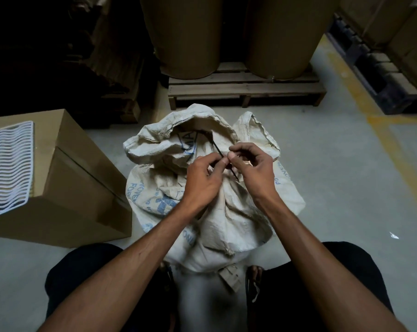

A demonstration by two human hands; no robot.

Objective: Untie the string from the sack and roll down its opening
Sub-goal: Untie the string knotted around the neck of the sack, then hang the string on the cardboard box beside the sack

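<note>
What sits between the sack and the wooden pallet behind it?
Nothing: in the head view only a narrow strip of bare concrete floor separates the sack from the wooden pallet. Both hands are on the sack's string, not in that gap.

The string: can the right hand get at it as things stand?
Probably yes. The right hand is already at the dark string, its fingertips pinched on it beside the left hand, above the gathered neck of the sack. Nothing lies between hand and string.
</note>
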